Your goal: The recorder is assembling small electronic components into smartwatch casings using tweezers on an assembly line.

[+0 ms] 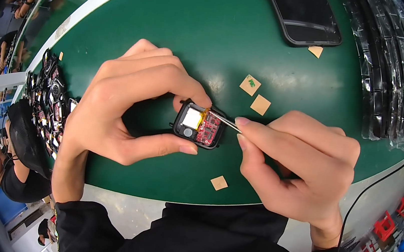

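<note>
Between the thumb and fingers of my left hand [137,100] is a small black device housing [177,132], its inside facing up. A red circuit board [207,133] fills its right side. On the left lie a white battery [192,118] with yellow tape along its edge and a round silver part [187,132]. My right hand [303,163] pinches slim metal tweezers [226,122], whose tip reaches the top of the board beside the yellow tape. Whether the tip grips anything is too small to tell.
Tan square pads [260,104] lie on the green table [175,17]. A black phone [307,25] rests at the far right, near stacked trays [390,73] in clear plastic. Several small devices [52,92] are heaped at the left. People sit beyond the left edge.
</note>
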`<state>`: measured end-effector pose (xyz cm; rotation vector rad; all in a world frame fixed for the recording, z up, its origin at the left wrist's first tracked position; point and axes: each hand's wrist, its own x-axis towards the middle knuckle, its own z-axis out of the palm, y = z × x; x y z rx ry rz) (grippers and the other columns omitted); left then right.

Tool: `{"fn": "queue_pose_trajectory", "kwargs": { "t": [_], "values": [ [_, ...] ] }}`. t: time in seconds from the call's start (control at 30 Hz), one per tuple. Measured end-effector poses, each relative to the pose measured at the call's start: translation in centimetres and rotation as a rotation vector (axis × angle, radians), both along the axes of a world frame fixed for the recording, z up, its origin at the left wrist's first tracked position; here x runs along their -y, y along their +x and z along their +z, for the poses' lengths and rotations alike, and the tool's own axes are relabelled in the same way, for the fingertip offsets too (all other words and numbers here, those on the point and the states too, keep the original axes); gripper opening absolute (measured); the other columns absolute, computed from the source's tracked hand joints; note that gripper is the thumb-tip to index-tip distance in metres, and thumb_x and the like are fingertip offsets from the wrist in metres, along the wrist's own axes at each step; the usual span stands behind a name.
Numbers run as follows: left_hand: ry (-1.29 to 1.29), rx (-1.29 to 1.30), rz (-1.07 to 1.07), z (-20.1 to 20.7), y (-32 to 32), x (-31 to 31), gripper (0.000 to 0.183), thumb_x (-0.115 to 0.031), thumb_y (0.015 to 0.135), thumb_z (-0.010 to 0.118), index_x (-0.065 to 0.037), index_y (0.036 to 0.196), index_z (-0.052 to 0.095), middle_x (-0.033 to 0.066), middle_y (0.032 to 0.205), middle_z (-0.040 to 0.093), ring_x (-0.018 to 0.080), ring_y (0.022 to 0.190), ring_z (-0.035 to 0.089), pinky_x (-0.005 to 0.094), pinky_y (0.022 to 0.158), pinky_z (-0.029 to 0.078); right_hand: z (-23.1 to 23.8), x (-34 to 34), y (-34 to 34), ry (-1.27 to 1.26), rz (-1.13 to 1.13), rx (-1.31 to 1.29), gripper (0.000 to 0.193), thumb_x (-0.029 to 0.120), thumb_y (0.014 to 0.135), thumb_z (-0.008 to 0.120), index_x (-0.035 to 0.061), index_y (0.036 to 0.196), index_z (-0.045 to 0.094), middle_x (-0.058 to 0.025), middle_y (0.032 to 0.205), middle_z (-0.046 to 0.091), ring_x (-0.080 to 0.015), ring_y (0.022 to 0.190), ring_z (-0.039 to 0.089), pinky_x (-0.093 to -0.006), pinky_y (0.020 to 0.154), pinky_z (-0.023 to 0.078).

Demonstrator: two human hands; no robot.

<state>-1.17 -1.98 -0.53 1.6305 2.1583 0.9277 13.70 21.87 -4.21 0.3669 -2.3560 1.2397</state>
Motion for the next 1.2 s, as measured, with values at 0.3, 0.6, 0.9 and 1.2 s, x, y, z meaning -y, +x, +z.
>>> {"fn": "queue_pose_trajectory", "kwargs": {
  "t": [0.3,0.6,0.9,1.2],
  "values": [
    [0.053,-0.121,0.008,0.1,0.1,-1.0,0.052,-0.026,0.069,0.101,-0.001,0.110,0.081,0.0070,0.085,0.072,0.0250,0.072,0.064,0.0384,0.076,0.045,2.0,-0.6,0.1,-0.057,-0.129,0.045,0.024,-0.008,0.078,0.085,-0.0013,0.101,0.085,-0.0028,0.070,0.066,-0.0080,0.047,0.051,-0.0260,0.044,0.036],
    [0.289,0.087,0.298,2.6,-3.1,-2.9,0.047,-0.013,0.070,0.098,-0.003,0.113,0.083,0.0032,0.087,0.073,0.0102,0.073,0.061,0.0249,0.063,0.044,1.6,-0.1,1.0,-0.345,-0.166,0.039,0.021,-0.003,0.087,0.086,-0.0015,0.109,0.086,-0.0015,0.071,0.066,-0.0050,0.050,0.050,-0.0261,0.046,0.037],
    [0.212,-0.130,-0.141,10.3,-11.8,-23.3,0.047,-0.022,0.090,0.091,-0.007,0.133,0.079,0.0045,0.117,0.072,0.0190,0.101,0.060,0.0353,0.091,0.048,1.4,-0.2,1.0,-0.305,-0.138,0.022,0.018,0.000,0.092,0.083,-0.0032,0.109,0.084,-0.0074,0.074,0.068,-0.0135,0.055,0.058,-0.0314,0.051,0.045],
    [0.000,-0.457,0.263,7.6,-18.1,-13.3,0.040,-0.023,0.099,0.078,-0.009,0.136,0.075,0.0129,0.133,0.073,0.0335,0.121,0.070,0.0443,0.105,0.055,1.5,-0.6,1.2,-0.269,-0.167,0.027,0.017,0.001,0.090,0.083,-0.0016,0.107,0.084,-0.0068,0.073,0.068,-0.0147,0.054,0.057,-0.0315,0.051,0.045]
  ]
}}
